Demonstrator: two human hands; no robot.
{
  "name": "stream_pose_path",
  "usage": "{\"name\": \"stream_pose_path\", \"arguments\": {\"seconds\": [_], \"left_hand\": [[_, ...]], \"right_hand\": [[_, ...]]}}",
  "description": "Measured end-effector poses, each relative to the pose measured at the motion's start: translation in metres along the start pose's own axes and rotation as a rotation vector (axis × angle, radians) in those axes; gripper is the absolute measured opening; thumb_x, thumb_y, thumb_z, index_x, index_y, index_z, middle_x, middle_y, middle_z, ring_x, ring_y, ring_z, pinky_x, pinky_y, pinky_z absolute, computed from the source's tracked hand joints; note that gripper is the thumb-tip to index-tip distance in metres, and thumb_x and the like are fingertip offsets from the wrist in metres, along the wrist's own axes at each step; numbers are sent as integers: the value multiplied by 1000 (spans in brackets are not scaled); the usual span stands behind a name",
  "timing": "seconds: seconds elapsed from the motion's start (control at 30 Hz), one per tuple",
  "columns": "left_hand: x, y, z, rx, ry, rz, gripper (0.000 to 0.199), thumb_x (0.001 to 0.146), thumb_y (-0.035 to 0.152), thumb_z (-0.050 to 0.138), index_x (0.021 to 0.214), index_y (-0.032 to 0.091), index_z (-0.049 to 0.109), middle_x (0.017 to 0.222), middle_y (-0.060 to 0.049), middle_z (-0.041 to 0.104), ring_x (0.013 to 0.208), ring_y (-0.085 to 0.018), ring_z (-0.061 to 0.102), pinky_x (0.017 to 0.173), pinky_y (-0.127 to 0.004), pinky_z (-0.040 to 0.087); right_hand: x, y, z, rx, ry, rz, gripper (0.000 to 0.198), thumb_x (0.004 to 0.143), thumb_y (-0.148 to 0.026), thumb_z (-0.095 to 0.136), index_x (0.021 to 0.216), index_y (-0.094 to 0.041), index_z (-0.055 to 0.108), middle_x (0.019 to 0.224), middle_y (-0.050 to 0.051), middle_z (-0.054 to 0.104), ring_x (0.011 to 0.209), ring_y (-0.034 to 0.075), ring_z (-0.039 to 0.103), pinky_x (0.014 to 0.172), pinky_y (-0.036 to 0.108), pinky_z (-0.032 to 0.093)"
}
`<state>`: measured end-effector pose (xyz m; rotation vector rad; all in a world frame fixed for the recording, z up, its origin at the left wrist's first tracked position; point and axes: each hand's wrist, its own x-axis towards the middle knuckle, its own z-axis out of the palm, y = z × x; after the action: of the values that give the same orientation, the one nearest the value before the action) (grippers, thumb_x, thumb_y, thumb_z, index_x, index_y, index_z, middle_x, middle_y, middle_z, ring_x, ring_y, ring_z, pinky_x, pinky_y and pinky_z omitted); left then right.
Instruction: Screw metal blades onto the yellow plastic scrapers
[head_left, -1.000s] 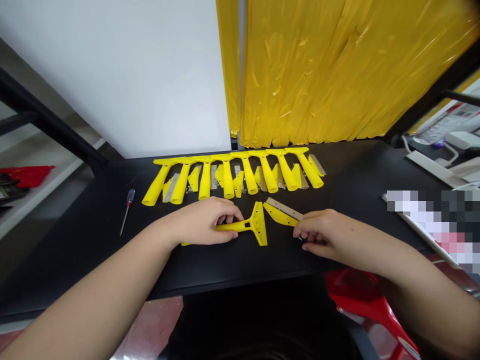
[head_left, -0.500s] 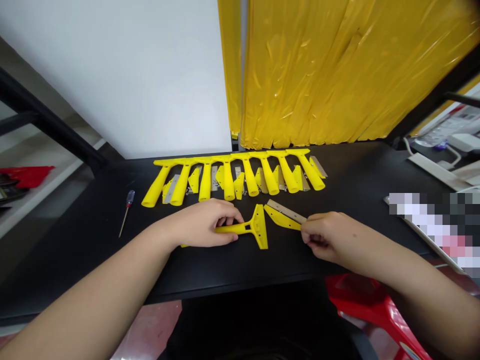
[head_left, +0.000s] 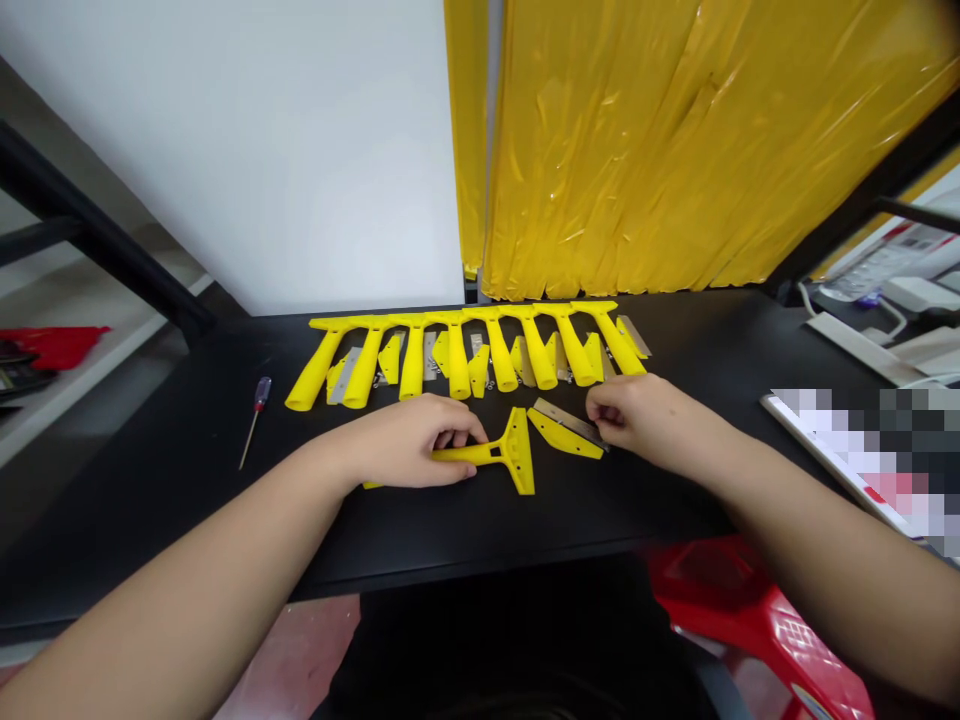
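Observation:
My left hand (head_left: 416,440) is closed around the handle of a yellow scraper (head_left: 516,455), whose wide head points right and carries no blade. Just right of that head, a loose yellow cover plate (head_left: 562,436) and a metal blade (head_left: 566,418) lie side by side on the black table. Over the far end of the blade is my right hand (head_left: 634,418), its fingers curled in a pinch; whatever is between them is hidden. Behind both hands stretches a row of several yellow scraper handles (head_left: 459,360), with cover plates, blades and small screws (head_left: 491,380) between them.
A screwdriver (head_left: 256,420) with a clear blue and red handle lies on the left of the black table (head_left: 420,545). A white-edged, pixelated object (head_left: 832,470) is at the right. A white panel and a yellow plastic curtain (head_left: 637,150) stand behind. Below is a red stool (head_left: 757,610).
My right hand has let go of the cover plate and blade, which stay on the table, and has moved up and slightly left. The left hand keeps its hold on the scraper.

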<state>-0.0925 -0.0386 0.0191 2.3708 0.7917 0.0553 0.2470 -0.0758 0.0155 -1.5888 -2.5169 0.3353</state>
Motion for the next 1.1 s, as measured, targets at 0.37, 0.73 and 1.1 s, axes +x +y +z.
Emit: {"name": "stream_pose_path", "arguments": {"seconds": [0.37,0.73,1.1], "left_hand": [[1,0,0,14,-4,15,32,93,42,71,118,23,78,87,-1,63,72,-15,57,64,-29,43],[3,-4,1,30,6,33,34,93,43,71,118,21,77,88,-2,65,71,-15,58,63,-28,44],[4,-2,1,26,6,20,35,91,42,71,118,20,78,89,-2,66,73,-15,59,65,-28,45]], "right_hand": [[-14,-13,4,-16,-37,50,14,93,-22,69,95,-26,82,88,2,77,78,21,71,72,33,50],[-15,-23,8,-78,-27,93,20,94,-15,64,95,-24,82,95,6,77,86,23,73,78,32,52],[-3,-25,5,2,-74,256,11,84,-12,72,86,-23,69,89,2,78,82,21,71,70,29,44]]}}
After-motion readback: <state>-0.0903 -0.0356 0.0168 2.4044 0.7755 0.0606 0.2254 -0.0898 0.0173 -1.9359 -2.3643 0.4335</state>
